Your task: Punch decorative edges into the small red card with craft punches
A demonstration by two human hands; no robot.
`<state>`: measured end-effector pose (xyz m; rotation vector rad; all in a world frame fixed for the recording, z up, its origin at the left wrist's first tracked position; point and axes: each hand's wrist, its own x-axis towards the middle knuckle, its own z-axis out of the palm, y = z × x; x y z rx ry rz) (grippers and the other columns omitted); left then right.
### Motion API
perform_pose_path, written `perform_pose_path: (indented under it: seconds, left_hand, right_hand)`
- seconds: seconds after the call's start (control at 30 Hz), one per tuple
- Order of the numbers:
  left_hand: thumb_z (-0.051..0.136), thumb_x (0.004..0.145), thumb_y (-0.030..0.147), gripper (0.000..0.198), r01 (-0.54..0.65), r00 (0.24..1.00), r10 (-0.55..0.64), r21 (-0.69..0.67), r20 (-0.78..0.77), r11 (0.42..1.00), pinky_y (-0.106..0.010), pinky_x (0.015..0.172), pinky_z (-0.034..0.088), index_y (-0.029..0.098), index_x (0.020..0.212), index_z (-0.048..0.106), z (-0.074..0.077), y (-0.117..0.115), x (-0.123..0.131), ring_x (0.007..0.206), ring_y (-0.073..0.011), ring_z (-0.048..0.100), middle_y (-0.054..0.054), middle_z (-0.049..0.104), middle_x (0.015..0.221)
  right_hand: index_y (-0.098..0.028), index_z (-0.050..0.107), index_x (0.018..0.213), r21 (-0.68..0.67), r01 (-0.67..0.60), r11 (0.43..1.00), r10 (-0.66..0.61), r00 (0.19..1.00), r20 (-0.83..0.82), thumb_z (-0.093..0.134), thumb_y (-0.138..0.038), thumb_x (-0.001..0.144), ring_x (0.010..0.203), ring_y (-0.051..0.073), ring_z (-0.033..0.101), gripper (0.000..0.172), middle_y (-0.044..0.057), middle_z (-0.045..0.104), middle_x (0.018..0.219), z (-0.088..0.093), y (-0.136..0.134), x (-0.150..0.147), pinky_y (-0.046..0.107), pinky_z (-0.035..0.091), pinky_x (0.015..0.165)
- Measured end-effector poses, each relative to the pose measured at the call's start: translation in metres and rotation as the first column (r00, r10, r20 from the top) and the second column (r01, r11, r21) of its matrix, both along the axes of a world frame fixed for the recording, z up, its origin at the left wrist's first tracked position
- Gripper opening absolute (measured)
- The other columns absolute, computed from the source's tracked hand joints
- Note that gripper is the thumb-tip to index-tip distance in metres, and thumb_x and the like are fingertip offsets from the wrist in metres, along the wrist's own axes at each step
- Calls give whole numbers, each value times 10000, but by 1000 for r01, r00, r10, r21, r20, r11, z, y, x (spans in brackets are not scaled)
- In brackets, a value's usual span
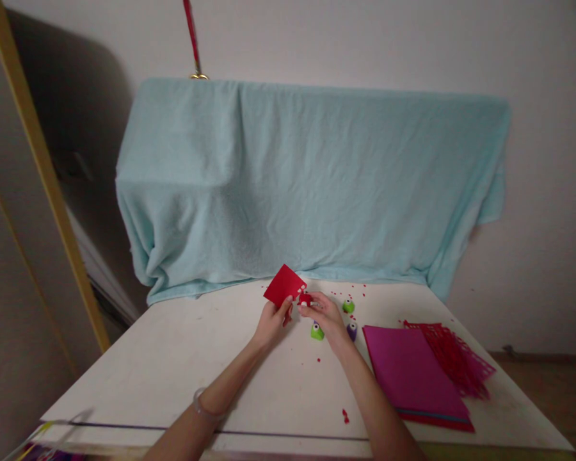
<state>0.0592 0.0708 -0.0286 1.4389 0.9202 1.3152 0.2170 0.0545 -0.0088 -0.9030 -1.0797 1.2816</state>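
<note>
Pinching the red paper [282,285] in the left grip [271,321], by its lower edge, up over the white bench [173,371]. Pinching a small red punch [306,299] in the right grip [327,315], just at the right corner of the red paper. Can't tell if pressed down or not. Looks like the middle of making holes, with a few little ones by that corner. Probably calls for a fresh bit of edge, then a firm press. Lying right of the red paper: two green punches [317,332], then a purple paper stack [408,368].
</note>
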Motion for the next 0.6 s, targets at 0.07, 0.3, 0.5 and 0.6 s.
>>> perform_pose_path:
  seconds: [0.07,0.3,0.5,0.6]
  left_hand:
    - [510,873,531,453,4,1000,-4,-1,-22,1000,-197,421,315,149,628,519,-1,0,0,418,-78,429,19,503,516]
    - [529,841,579,488,-26,998,26,-9,-52,1000,-201,420,316,137,634,554,2,-2,-1,414,-84,433,5,529,508]
    - [552,824,582,482,-53,998,53,-15,-43,998,-205,402,315,129,662,589,1,-2,0,399,-86,441,2,537,513]
    - [563,821,571,470,-64,997,63,-32,-33,997,-200,400,312,128,666,589,-1,-1,0,405,-86,443,-1,535,514]
  right_hand:
    - [-187,664,889,-18,-1,1000,1,1000,4,868,-307,509,738,196,646,448,26,676,856,0,0,-2,305,522,663]
    - [-196,674,857,-12,-19,1000,19,1000,0,858,-331,529,712,186,648,400,27,684,830,7,-6,-5,305,517,666]
    - [-194,672,843,-10,-38,999,38,999,7,857,-349,533,707,189,646,393,31,689,817,10,-8,-6,309,512,663]
    - [-195,674,846,0,-38,999,38,999,1,854,-349,545,710,188,644,383,32,690,819,8,-7,-6,309,512,661]
